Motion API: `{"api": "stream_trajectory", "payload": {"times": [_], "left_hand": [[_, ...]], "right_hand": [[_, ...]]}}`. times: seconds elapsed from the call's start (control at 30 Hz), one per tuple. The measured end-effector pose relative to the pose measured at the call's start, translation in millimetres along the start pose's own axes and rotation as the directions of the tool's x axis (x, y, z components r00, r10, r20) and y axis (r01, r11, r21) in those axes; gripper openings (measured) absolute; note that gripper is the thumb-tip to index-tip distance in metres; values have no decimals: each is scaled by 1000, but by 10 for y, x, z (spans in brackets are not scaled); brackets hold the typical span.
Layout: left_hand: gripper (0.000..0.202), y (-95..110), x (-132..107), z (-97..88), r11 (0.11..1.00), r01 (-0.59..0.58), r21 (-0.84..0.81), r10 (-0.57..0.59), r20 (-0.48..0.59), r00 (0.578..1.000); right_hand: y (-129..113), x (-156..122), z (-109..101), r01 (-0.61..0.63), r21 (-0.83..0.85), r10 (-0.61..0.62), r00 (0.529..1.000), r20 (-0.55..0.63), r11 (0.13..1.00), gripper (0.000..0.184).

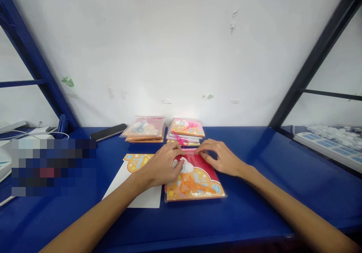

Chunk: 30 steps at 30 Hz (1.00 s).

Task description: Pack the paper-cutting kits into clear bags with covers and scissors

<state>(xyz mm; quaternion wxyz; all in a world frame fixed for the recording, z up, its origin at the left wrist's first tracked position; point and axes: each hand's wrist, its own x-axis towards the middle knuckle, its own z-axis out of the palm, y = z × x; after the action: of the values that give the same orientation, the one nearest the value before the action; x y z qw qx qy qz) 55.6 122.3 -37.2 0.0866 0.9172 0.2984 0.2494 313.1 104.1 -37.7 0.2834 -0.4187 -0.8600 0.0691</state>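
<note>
Packet (207,175) flat on desk (268,192), just beside white card (135,194). Left hand (162,166), right hand (223,158): fingertips on packet's far edge; grip pinching or only pressing, cannot tell. Risk: slick film slips, packet skids into stack (186,130) behind.

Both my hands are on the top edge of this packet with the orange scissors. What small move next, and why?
Probably slide the left hand and right hand apart along the top edge of the packet, pressing it flat. Both hands rest at that edge, fingertips nearly meeting at its middle, and the packet lies flat on the blue table.
</note>
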Motion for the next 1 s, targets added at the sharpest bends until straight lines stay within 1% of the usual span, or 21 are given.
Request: {"api": "stream_trajectory", "payload": {"times": [0.1, 0.2, 0.4, 0.57, 0.67, 0.73, 0.87, 0.93, 1.0], "left_hand": [[35, 38, -8, 16, 1000, -25, 1, 25, 28, 999], [41, 58, -9, 19, 1000, -27, 14, 27, 57, 998], [34, 64, 2, -25, 999, -23, 30, 20, 72, 997], [31, 28, 10, -71, 999, 16, 40, -18, 53, 998], [30, 25, 20, -69, 998, 41, 50, -44, 54, 998], [29, 39, 25, -51, 999, 17, 47, -20, 58, 998], [34, 67, 27, -30, 995, -84, 45, 80, 91, 993], [37, 72, 32, -49, 991, -107, 77, 98, 108, 989], [38, 75, 39, -79, 990, -92, 111, 80, 111, 991]], "right_hand": [[-72, 14, 43, 26, -19, -26, 999, 19, 999, 31], [-107, 21, 69, 36, -25, -36, 999, 27, 999, 38], [-61, 23, 80, 21, -15, -21, 1000, 4, 1000, 36], [29, 12, 31, -46, -19, 45, 998, -36, 999, 32], [29, 14, 24, -73, -16, 73, 996, -43, 997, 32], [-4, 25, 46, -63, -11, 62, 997, -42, 998, 34], [-66, 51, 90, -31, -5, 31, 999, -34, 1000, 40], [-54, 51, 79, -59, -8, 58, 997, -43, 998, 38], [-23, 43, 55, -101, -13, 100, 993, -60, 995, 36]]}}
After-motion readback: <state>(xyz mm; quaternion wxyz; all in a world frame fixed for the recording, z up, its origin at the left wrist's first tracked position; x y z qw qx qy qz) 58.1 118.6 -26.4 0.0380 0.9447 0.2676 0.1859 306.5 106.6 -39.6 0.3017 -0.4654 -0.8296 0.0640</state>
